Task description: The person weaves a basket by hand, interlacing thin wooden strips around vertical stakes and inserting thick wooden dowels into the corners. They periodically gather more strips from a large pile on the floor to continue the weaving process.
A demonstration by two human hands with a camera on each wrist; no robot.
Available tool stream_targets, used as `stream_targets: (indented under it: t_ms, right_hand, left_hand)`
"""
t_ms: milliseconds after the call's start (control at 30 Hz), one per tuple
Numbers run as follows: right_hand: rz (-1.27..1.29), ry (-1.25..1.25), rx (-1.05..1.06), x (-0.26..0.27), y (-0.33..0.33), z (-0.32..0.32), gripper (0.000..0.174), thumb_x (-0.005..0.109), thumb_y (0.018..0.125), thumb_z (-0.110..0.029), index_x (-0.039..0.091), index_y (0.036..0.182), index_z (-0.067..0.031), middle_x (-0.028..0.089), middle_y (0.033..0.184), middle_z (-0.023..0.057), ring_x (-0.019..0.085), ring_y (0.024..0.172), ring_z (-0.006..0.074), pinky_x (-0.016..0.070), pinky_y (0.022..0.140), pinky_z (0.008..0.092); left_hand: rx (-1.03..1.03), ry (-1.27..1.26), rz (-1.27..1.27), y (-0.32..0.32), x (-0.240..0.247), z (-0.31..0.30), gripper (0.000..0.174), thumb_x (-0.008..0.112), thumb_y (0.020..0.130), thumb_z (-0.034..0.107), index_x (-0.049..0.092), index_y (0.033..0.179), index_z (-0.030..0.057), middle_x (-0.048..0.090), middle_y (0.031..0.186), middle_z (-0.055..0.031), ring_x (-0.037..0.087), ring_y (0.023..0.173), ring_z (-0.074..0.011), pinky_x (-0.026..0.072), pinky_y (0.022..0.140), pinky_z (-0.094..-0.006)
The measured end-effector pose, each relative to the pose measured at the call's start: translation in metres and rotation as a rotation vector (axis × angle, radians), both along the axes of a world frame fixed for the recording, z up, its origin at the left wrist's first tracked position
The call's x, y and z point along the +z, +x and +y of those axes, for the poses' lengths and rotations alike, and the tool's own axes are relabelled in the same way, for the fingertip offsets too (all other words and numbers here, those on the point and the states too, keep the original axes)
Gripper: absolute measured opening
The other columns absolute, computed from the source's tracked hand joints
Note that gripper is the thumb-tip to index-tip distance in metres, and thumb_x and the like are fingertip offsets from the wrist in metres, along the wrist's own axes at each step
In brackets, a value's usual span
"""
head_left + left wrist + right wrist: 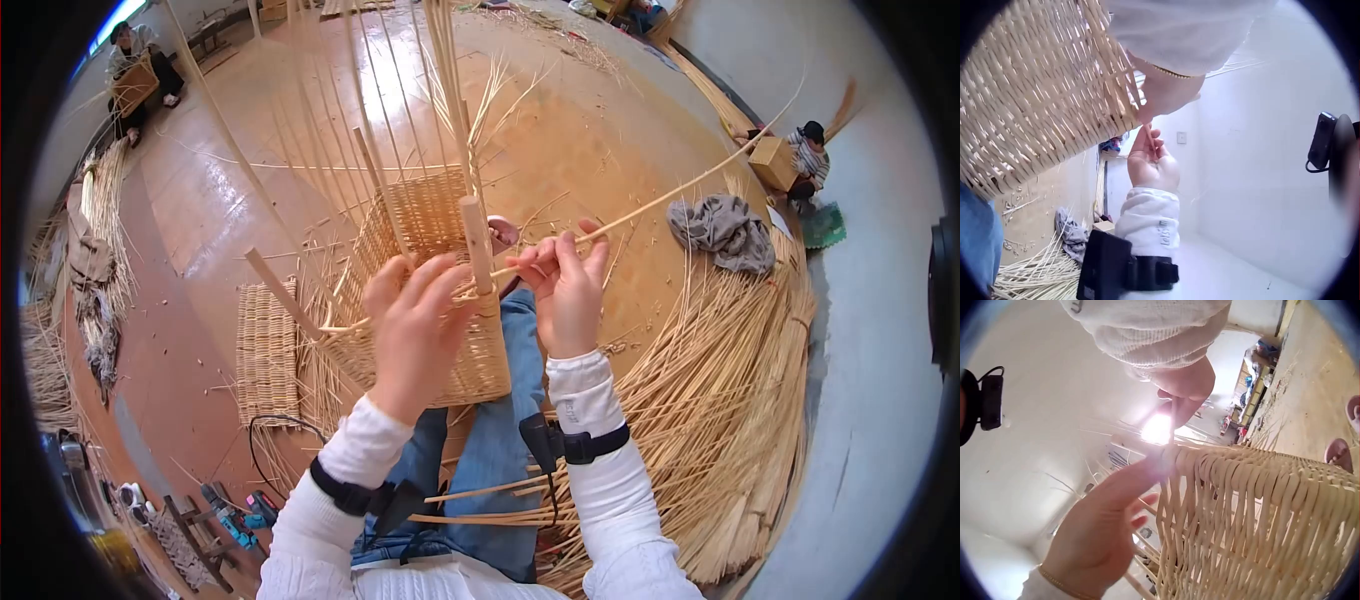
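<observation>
A woven basket [484, 345] with upright stakes rests over the person's lap, its corner post [475, 240] standing at the near right. My right hand [572, 300] pinches a long pale willow rod [680, 192] just right of that post. The rod runs from the basket's rim up toward the far right. My left hand [420, 320] is over the near rim, its fingers spread and blurred. In the right wrist view, the left thumb [1132, 481] reaches the rim's corner, while the left fingers [1142, 515] lie apart from it behind the weave.
A large bundle of rods [720, 420] lies at the right, with a grey cloth [722, 232] on its far end. A woven panel [267, 350] lies left of the basket. A drill [230, 518] is at the lower left. Two people sit farther off at either side.
</observation>
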State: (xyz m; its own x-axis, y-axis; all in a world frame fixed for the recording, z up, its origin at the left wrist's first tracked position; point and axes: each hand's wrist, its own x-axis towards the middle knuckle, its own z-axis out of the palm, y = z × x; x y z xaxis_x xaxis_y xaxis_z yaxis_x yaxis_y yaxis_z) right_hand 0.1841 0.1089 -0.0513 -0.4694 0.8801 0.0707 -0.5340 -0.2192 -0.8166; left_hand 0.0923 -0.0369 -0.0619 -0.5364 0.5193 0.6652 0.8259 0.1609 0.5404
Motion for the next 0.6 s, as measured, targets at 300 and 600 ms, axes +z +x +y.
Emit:
stream_targets:
  t_ms: [300, 600]
  right_hand:
    - [-0.14, 0.541, -0.389, -0.018, 0.013, -0.058, 0.025, 0.041, 0.104, -0.012, 0.028, 0.123, -0.0046, 0.058, 0.096, 0.0126, 0.064, 0.086, 0.0206, 0.0553, 0.08, 0.0347]
    - [-0.395, -0.008, 0.081, -0.04, -0.006, 0.045, 0.018, 0.053, 0.1, -0.022, 0.056, 0.109, -0.0065, 0.063, 0.091, 0.0051, 0.066, 0.085, 0.0161, 0.0563, 0.076, 0.0303]
  left_hand:
    - [-0.064, 0.015, -0.309, 0.028, -0.021, 0.032, 0.026, 0.078, 0.075, 0.019, 0.071, 0.098, 0.0068, 0.065, 0.101, -0.0039, 0.051, 0.094, -0.0231, 0.0368, 0.086, -0.0368]
    - [-0.076, 0.075, -0.262, 0.035, -0.031, 0.042, 0.028, 0.078, 0.075, 0.014, 0.07, 0.1, 0.0055, 0.065, 0.107, -0.0052, 0.052, 0.106, -0.0255, 0.0356, 0.093, -0.0376]
